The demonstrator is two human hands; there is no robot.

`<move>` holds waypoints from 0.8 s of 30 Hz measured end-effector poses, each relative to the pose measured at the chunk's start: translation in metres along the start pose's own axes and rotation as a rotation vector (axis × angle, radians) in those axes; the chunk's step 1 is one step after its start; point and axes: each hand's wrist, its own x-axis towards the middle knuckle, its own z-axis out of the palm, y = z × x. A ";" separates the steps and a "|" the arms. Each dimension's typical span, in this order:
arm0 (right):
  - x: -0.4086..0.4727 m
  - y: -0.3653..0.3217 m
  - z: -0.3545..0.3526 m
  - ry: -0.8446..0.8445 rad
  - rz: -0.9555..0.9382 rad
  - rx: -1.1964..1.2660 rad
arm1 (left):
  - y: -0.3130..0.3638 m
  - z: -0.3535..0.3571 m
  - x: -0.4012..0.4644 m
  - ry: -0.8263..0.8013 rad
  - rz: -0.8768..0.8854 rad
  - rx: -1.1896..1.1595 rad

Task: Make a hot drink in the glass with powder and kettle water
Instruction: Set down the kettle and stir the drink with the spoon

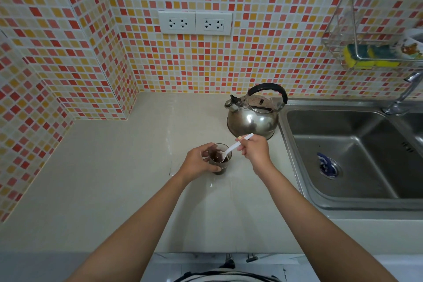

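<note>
A small glass (223,162) with dark brown liquid stands on the beige counter (114,178). My left hand (198,162) wraps around its left side and holds it. My right hand (255,151) pinches the handle of a white plastic spoon (235,146); the spoon's bowl dips into the glass. A steel kettle (254,117) with a black handle stands just behind the glass, next to the sink, its spout pointing left.
A steel sink (343,144) lies at the right, with a blue scrap by its drain (329,167) and a tap (402,98) behind. A wire rack holding sponges (366,55) hangs on the tiled wall. Two double sockets (195,23) sit above the counter.
</note>
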 end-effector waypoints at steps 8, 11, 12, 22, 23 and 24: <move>-0.004 -0.003 0.003 -0.091 -0.145 -0.068 | -0.001 -0.001 0.001 0.003 0.003 -0.008; -0.007 0.003 0.007 -0.182 -0.285 -0.257 | -0.001 -0.001 0.000 0.000 0.013 0.004; -0.007 0.005 0.008 -0.184 -0.306 -0.319 | 0.000 -0.001 0.000 0.000 0.011 0.008; -0.007 0.010 0.016 -0.030 -0.173 -0.232 | 0.003 0.000 -0.003 0.004 -0.008 -0.002; -0.007 0.010 0.016 -0.027 -0.180 -0.236 | 0.003 0.000 -0.003 0.002 -0.007 -0.005; -0.007 0.010 0.016 -0.030 -0.173 -0.241 | 0.003 0.000 -0.003 -0.001 -0.008 -0.005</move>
